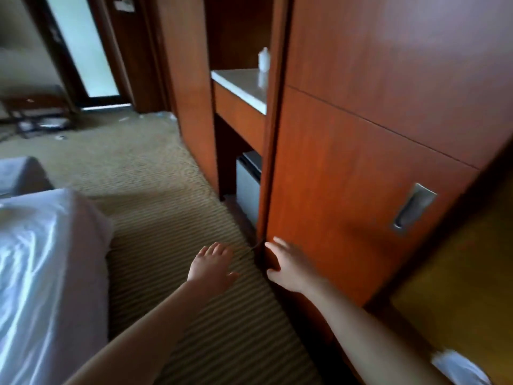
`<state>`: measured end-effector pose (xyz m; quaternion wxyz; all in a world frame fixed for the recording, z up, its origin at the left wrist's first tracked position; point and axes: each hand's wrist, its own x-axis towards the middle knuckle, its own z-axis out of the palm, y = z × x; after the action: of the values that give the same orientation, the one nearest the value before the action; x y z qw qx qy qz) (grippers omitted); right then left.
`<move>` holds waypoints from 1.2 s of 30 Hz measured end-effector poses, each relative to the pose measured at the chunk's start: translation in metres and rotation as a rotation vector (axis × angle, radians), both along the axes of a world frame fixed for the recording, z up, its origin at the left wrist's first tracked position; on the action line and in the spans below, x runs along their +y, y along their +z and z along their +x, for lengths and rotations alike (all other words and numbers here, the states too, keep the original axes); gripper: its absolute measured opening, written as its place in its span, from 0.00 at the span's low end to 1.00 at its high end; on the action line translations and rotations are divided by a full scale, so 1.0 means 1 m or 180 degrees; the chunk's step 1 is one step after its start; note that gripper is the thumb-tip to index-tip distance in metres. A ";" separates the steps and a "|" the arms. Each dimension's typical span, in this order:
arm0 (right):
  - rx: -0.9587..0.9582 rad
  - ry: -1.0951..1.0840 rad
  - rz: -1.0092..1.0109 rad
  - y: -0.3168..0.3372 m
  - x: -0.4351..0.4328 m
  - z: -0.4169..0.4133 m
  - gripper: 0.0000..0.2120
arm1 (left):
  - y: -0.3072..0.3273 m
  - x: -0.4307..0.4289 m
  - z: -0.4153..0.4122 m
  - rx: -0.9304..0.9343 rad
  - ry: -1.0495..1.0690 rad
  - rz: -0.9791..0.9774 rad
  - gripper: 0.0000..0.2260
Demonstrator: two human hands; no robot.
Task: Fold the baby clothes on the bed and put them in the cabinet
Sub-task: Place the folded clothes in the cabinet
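Right hand (pixel 288 266), fingers spread, seems to press the cabinet door's (pixel 347 190) edge; left hand (pixel 212 266) hovers spread, holding nothing.

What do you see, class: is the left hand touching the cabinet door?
Apart. The head view shows striped carpet between the left hand and the cabinet door.

Striped beige carpet (pixel 172 190) fills the centre; frosted glass door (pixel 83 45) upper left, small white plastic bottle (pixel 263 59) upper middle
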<state>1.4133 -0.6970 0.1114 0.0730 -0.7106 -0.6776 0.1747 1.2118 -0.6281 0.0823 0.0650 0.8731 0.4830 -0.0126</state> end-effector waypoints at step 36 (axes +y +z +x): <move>0.0351 0.3321 -0.0141 -0.014 0.549 -0.466 0.32 | 0.005 0.300 -0.399 -0.0545 0.3991 0.0062 0.27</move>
<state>0.9473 -0.1484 0.0978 -0.0032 -0.2698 -0.9327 0.2393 0.8131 -0.3285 0.0877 0.0905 0.4227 0.8959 0.1022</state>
